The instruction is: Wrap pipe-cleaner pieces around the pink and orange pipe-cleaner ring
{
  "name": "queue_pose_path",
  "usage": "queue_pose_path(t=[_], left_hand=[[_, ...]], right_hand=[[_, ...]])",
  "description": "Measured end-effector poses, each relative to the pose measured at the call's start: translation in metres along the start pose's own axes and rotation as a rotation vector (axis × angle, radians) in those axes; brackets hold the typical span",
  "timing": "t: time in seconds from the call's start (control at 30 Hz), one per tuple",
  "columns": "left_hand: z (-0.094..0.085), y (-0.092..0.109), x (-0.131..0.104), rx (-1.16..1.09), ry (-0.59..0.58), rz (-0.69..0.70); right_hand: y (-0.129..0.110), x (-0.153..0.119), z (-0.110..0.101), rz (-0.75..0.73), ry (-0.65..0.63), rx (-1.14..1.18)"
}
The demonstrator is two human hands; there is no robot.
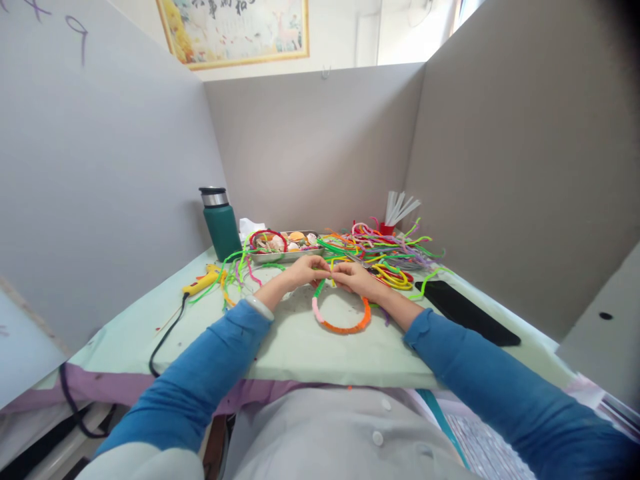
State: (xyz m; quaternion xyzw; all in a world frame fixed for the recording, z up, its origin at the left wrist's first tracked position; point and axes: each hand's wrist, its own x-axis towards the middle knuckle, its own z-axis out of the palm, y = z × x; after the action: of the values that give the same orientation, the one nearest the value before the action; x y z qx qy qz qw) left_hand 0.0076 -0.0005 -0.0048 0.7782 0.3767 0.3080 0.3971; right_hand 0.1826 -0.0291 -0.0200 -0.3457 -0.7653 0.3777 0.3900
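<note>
Above the near part of the table (290, 367) is the chenille-stem ring (347, 329), orange at its six o'clock, pink and green from nine to eleven. At its twelve o'clock, my left hand (306, 270) and my right hand (354, 277) are clamped on it with pinched fingertips; which ends they press, I cannot tell. If one pinch loosens, the bent stems could, I think, spring apart. At three o'clock lies a flat black slab (465, 312). Between nine and ten o'clock is the yellow glue gun (203, 281); my left sleeve (195, 377), catching its black cord (167, 339), could drag it. Farther, at one o'clock, the chenille-stem heap (395, 248) could tangle with my work, being so near my right hand.
</note>
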Motion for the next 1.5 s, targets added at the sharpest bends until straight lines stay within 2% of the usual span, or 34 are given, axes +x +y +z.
queue_pose_path(t=[0.3, 0.67, 1.5], left_hand=[[0.001, 0.002, -0.002, 0.006, 0.009, -0.009], [0.000, 0.012, -0.009, 0.085, -0.032, 0.019], [0.000, 0.012, -0.008, 0.099, -0.043, 0.043]], right_hand=[[-0.001, -0.001, 0.000, -0.003, -0.011, -0.041], [0.001, 0.001, 0.000, -0.043, -0.029, -0.124], [-0.001, 0.000, 0.001, -0.028, -0.014, -0.148]])
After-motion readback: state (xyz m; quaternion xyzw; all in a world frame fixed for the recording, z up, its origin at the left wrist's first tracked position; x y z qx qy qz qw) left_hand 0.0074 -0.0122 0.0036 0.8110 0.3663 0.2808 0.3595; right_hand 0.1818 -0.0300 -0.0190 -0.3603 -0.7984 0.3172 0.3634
